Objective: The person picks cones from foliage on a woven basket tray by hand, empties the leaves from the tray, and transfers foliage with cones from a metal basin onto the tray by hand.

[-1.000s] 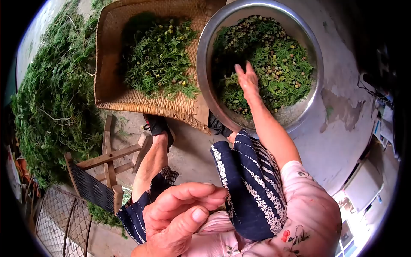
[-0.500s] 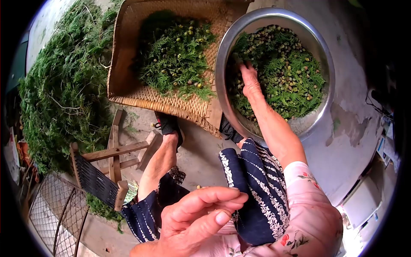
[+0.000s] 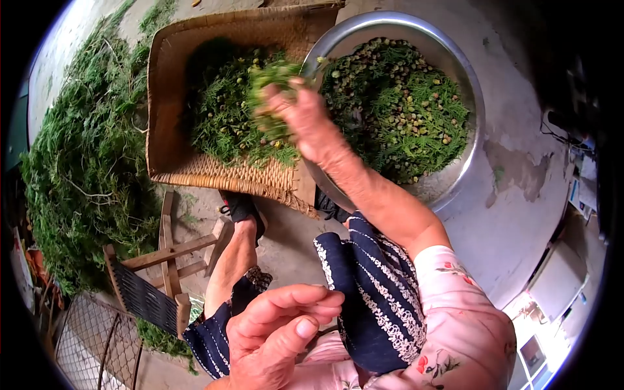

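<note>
My right hand [image 3: 305, 120] is smeared by motion between the winnowing basket and the basin. Its fingers are closed round a bunch of green conifer sprigs [image 3: 276, 84], which hangs over the basket's right side. Inside the woven winnowing basket [image 3: 260, 174] lies a heap of similar sprigs [image 3: 227, 110] with small yellowish cones. The wide metal basin [image 3: 478, 123] holds more sprigs mixed with many small round cones [image 3: 416, 97]. Close to the camera, above my lap, my left hand [image 3: 279, 331] holds nothing visible. Its fingers are loosely curved, with a gap to the thumb.
A large pile of cut conifer branches [image 3: 91, 156] covers the floor at left. Near my leg stands a wooden folding stool [image 3: 146, 292] with a dark woven seat. A wire mesh panel [image 3: 88, 338] lies at lower left. White items [image 3: 559, 279] line the right side.
My right hand has come up out of the basin and swung left to the basket, carrying a bunch of conifer sprigs. The left hand keeps its pose. The whole view has shifted slightly.
</note>
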A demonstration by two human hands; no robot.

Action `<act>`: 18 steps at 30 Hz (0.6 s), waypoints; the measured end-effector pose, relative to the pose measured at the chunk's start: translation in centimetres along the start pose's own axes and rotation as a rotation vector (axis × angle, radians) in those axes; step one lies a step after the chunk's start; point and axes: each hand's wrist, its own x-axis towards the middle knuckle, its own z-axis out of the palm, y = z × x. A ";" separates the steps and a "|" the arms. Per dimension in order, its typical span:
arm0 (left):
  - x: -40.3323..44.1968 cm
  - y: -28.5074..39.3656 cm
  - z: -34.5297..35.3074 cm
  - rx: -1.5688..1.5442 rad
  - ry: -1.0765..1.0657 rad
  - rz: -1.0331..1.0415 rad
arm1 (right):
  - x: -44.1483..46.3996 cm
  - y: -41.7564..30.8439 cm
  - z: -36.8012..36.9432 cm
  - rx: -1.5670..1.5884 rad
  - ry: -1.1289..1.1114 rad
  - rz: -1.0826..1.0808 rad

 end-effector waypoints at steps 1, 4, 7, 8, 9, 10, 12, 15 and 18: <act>-0.1 0.0 0.0 0.004 -0.003 -0.001 | 0.6 0.7 1.1 -0.032 -0.030 -0.092; -0.3 -0.1 -0.1 0.022 0.100 -0.029 | 1.1 0.4 1.1 -0.233 -0.003 -0.337; -0.4 -0.3 -0.7 0.007 0.106 -0.010 | 0.9 -3.0 -2.6 -0.436 0.313 -0.239; -0.4 -0.4 -1.0 0.001 0.057 -0.005 | 1.9 -2.7 -5.0 -0.547 0.467 -0.285; -0.4 -0.5 -1.3 -0.002 0.010 -0.001 | 3.4 -2.2 -8.5 -0.713 0.602 -0.382; -0.4 -0.2 -1.2 0.000 0.004 -0.012 | 5.0 -1.7 -12.1 -0.877 0.737 -0.482; -0.4 0.4 -1.0 0.005 -0.007 -0.033 | 7.2 -1.2 -17.5 -1.172 0.806 -0.573; -0.7 0.3 -1.6 -0.105 -0.023 -0.138 | 7.8 2.1 -20.5 -1.538 0.754 -0.290; -0.8 0.4 -1.7 -0.115 -0.029 -0.152 | 6.7 4.8 -17.3 -1.487 0.745 -0.370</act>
